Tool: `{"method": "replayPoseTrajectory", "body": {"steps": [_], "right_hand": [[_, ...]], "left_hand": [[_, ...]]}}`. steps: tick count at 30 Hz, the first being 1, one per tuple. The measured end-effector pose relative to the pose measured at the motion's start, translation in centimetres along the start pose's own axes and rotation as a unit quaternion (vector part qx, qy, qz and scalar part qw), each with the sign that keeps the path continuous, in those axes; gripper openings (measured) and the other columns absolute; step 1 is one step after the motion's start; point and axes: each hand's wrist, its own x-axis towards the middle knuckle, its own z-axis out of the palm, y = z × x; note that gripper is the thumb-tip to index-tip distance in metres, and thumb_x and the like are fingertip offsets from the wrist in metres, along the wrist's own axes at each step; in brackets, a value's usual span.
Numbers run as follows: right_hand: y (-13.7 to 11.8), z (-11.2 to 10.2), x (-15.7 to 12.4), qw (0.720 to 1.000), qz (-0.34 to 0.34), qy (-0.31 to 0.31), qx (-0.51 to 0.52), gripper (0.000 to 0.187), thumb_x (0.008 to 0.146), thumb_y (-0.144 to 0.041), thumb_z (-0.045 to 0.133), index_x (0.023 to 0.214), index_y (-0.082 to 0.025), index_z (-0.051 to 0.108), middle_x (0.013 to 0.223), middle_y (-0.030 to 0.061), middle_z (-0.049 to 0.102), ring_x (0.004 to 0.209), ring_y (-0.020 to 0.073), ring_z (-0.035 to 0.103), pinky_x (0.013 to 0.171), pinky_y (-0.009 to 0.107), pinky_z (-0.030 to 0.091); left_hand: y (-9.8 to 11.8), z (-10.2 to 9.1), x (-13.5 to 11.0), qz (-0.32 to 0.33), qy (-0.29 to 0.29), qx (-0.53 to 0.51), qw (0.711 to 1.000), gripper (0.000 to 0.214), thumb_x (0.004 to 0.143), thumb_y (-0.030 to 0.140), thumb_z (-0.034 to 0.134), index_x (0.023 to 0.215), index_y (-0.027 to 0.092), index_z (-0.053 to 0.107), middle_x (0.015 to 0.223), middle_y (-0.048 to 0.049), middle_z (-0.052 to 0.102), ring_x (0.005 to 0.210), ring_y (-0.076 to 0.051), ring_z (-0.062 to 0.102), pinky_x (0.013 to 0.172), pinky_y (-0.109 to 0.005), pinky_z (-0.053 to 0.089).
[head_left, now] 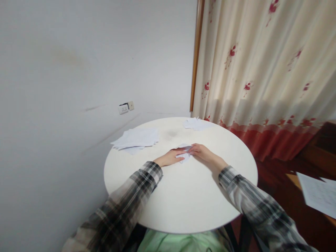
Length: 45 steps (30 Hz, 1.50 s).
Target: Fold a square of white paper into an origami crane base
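Note:
A small folded piece of white paper [185, 157] lies near the middle of the round white table [189, 196], between my two hands. My left hand [171, 157] holds its left side, with fingers over the top and the thumb toward me. From the right, my right hand [201, 151] grips the far right edge, its fingertips bent together on the paper. Parts of the sheet are covered by my fingers, and the exact fold cannot be made out.
On the table's left stands a stack of white sheets [138, 137]. Several folded paper pieces [195, 123] lie at the far edge. A wall with a socket [123, 109] borders the left, a curtain [262, 70] the back right. More papers [317, 194] rest on a wooden surface at right.

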Motion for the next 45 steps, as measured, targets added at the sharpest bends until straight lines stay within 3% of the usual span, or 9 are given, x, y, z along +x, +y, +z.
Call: {"method": "replayPoseTrajectory", "body": {"steps": [5, 11, 18, 25, 29, 32, 37, 45], "right_hand": [[-0.5, 0.6, 0.1, 0.997, 0.002, 0.027, -0.067, 0.017, 0.082, -0.023, 0.048, 0.083, -0.018, 0.064, 0.086, 0.006, 0.059, 0.078, 0.0145, 0.054, 0.074, 0.027, 0.042], [-1.7, 1.0, 0.0, 0.985, -0.008, 0.054, -0.163, 0.015, 0.08, -0.017, 0.048, 0.089, -0.018, 0.061, 0.117, 0.0097, 0.049, 0.105, 0.0188, 0.047, 0.087, 0.032, 0.039], [-1.7, 1.5, 0.0, 0.98, -0.015, 0.058, -0.191, 0.018, 0.08, -0.015, 0.047, 0.093, -0.018, 0.058, 0.115, 0.0096, 0.051, 0.104, 0.0184, 0.048, 0.087, 0.031, 0.041], [-1.6, 2.1, 0.1, 0.972, -0.014, 0.058, -0.225, 0.018, 0.081, -0.016, 0.046, 0.095, -0.017, 0.058, 0.12, 0.0097, 0.048, 0.108, 0.0181, 0.045, 0.086, 0.032, 0.041], [-2.2, 2.1, 0.2, 0.969, -0.013, 0.054, -0.242, 0.019, 0.082, -0.018, 0.045, 0.097, -0.016, 0.057, 0.12, 0.0105, 0.048, 0.109, 0.018, 0.044, 0.087, 0.032, 0.041], [-2.6, 2.0, 0.1, 0.97, -0.011, 0.047, -0.24, 0.018, 0.082, -0.019, 0.045, 0.096, -0.016, 0.056, 0.12, 0.0109, 0.048, 0.11, 0.018, 0.043, 0.087, 0.031, 0.04], [-2.8, 1.8, 0.2, 0.972, -0.011, 0.045, -0.231, 0.017, 0.083, -0.019, 0.045, 0.094, -0.016, 0.057, 0.12, 0.0106, 0.047, 0.109, 0.0176, 0.043, 0.086, 0.03, 0.04], [-2.7, 1.8, 0.2, 0.97, -0.005, 0.045, -0.239, 0.018, 0.082, -0.019, 0.046, 0.096, -0.016, 0.057, 0.12, 0.0112, 0.047, 0.109, 0.0188, 0.043, 0.085, 0.031, 0.04]], "left_hand": [[0.0, 0.2, 0.2, -0.006, -0.039, 0.048, 0.998, 0.043, 0.082, 0.033, 0.048, 0.122, 0.017, 0.047, 0.132, -0.0079, 0.042, 0.126, -0.018, 0.031, 0.106, -0.033, 0.02], [0.9, 0.6, 0.1, -0.033, -0.075, 0.076, 0.994, 0.044, 0.085, 0.035, 0.041, 0.126, 0.018, 0.042, 0.138, -0.0087, 0.033, 0.13, -0.02, 0.022, 0.107, -0.039, 0.014], [1.7, 0.5, 0.2, -0.047, -0.066, 0.062, 0.995, 0.046, 0.082, 0.033, 0.046, 0.124, 0.014, 0.043, 0.136, -0.0117, 0.035, 0.128, -0.024, 0.026, 0.107, -0.04, 0.015], [2.5, -0.1, -0.2, -0.067, -0.058, 0.009, 0.996, 0.075, 0.077, 0.036, 0.049, 0.137, 0.009, 0.013, 0.136, -0.0124, 0.036, 0.127, -0.024, 0.027, 0.105, -0.035, 0.019], [2.3, 0.1, 0.1, -0.08, -0.05, -0.009, 0.996, 0.059, 0.083, 0.033, 0.039, 0.135, 0.012, 0.02, 0.138, -0.0109, 0.033, 0.127, -0.022, 0.027, 0.105, -0.035, 0.019], [2.4, 0.3, 0.3, -0.059, -0.022, -0.03, 0.998, 0.046, 0.087, 0.033, 0.031, 0.13, 0.015, 0.03, 0.131, -0.0099, 0.041, 0.12, -0.021, 0.038, 0.101, -0.035, 0.026], [2.7, 0.4, 0.2, -0.008, 0.004, -0.016, 1.0, 0.045, 0.082, 0.036, 0.046, 0.122, 0.017, 0.038, 0.12, -0.0096, 0.051, 0.109, -0.022, 0.046, 0.095, -0.036, 0.032], [2.4, 0.3, 0.1, 0.0, -0.005, 0.011, 1.0, 0.052, 0.08, 0.038, 0.049, 0.124, 0.016, 0.035, 0.121, -0.0109, 0.049, 0.11, -0.024, 0.045, 0.095, -0.037, 0.032]]}}
